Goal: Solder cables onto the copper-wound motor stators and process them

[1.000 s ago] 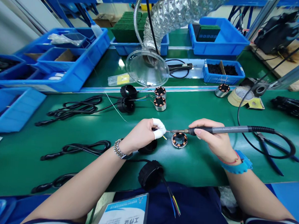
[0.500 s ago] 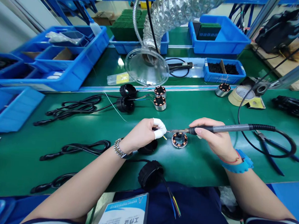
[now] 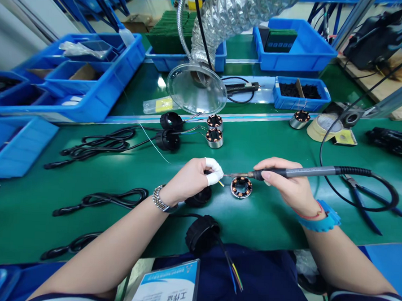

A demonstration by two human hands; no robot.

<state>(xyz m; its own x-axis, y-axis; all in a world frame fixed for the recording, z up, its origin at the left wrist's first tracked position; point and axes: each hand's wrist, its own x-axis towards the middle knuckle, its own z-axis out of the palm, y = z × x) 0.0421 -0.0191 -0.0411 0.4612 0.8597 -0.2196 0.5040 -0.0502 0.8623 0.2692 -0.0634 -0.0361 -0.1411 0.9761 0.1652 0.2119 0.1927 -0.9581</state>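
Note:
My left hand (image 3: pixel 199 175), with white finger cots on its fingertips, is closed in a pinch on thin wires (image 3: pixel 221 184); a yellow end sticks out below the fingers. My right hand (image 3: pixel 287 184) grips a soldering iron (image 3: pixel 307 171) like a pen, its tip pointing left and meeting the wires at my left fingertips. Just below the iron's shaft a copper-wound stator (image 3: pixel 241 187) lies on the mat. Partly hidden under my left hand is a black round cap (image 3: pixel 199 198). Nearer me, another black cap (image 3: pixel 201 235) has blue, yellow and red wires hanging from it.
Coiled black cables (image 3: pixel 103 141) lie at the left. Two stators (image 3: pixel 214 138) stand behind my hands, below a fume extractor hood (image 3: pixel 197 89). Pliers (image 3: pixel 360 201) rest at the right, near a roll of tape (image 3: pixel 324 128). Blue bins (image 3: pixel 293 59) line the back.
Hardly anything differs: both hands and the iron hold nearly the same position. The view has shifted very slightly.

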